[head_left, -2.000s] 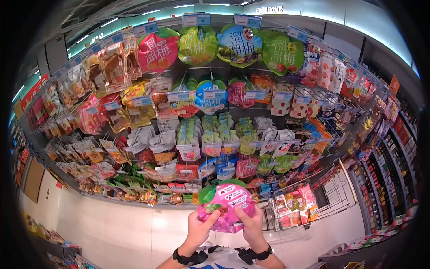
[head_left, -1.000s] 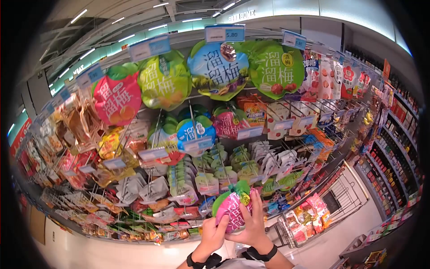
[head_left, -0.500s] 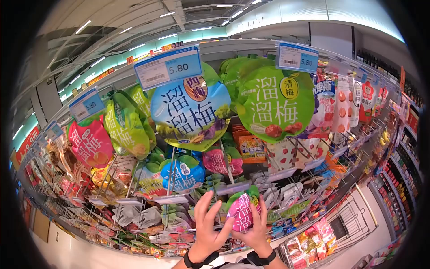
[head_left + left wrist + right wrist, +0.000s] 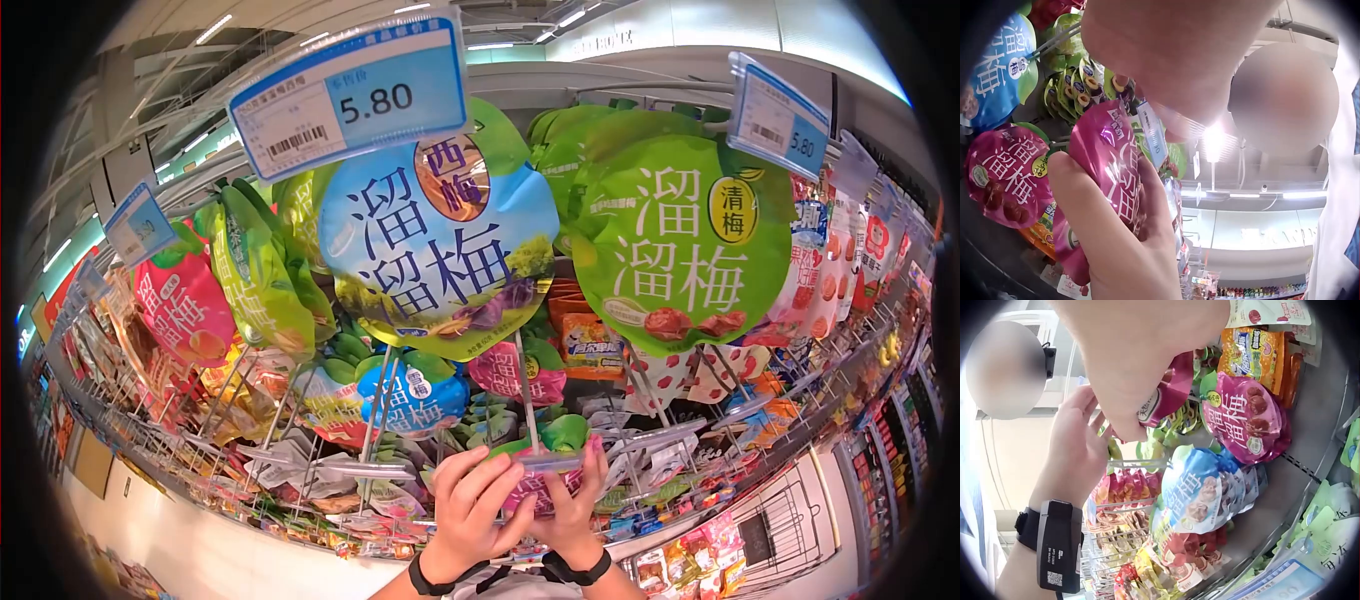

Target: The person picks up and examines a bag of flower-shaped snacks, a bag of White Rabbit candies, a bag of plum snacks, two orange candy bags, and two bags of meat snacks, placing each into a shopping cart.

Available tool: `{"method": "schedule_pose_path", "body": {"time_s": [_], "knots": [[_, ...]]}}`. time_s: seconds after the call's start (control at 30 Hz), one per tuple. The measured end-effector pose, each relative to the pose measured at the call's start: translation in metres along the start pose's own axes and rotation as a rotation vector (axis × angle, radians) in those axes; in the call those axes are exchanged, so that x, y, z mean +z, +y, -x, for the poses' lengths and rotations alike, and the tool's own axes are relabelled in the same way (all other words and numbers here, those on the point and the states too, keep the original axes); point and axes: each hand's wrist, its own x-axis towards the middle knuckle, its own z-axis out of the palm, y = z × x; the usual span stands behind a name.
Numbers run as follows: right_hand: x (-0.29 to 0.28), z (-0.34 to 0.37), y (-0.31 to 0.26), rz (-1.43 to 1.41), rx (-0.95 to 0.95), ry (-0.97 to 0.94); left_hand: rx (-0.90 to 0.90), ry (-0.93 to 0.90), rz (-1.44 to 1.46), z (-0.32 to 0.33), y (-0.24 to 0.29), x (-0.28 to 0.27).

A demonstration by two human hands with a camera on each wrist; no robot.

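A pink bag of dried plums (image 4: 540,492) with a green leaf-shaped top is low in the middle of the head view. My right hand (image 4: 570,508) grips it between thumb and fingers, plain to see in the left wrist view, where the bag (image 4: 1107,159) leans beside a price tag (image 4: 1152,134). My left hand (image 4: 478,505) is on the other side, fingers extended toward the clear tag holder (image 4: 548,462) at the end of a metal hook. In the right wrist view the left hand (image 4: 1075,450) has loosely bent fingers; its fingertips are partly hidden.
Large blue (image 4: 430,250) and green (image 4: 685,240) plum bags hang overhead under price tags. Behind the hands, a matching pink bag (image 4: 517,372) and a smaller blue bag (image 4: 415,395) hang on hooks. Hook ends jut outward. A shopping cart (image 4: 790,530) holding snacks stands at right.
The pink bag has gone from both hands' grip to the right hand, turned front outward, and is now at the hook's end. The head view has moved closer to the rack.
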Motion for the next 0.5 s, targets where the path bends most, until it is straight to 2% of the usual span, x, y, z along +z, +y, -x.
{"method": "schedule_pose_path", "body": {"time_s": [0.33, 0.5], "knots": [[0.006, -0.003, -0.001, 0.069, 0.052, -0.031, 0.027, 0.068, 0.058, 0.006, -0.010, 0.014], [0.014, -0.041, -0.006, 0.234, 0.161, -0.195, 0.007, 0.039, 0.100, 0.005, -0.007, 0.009]]}}
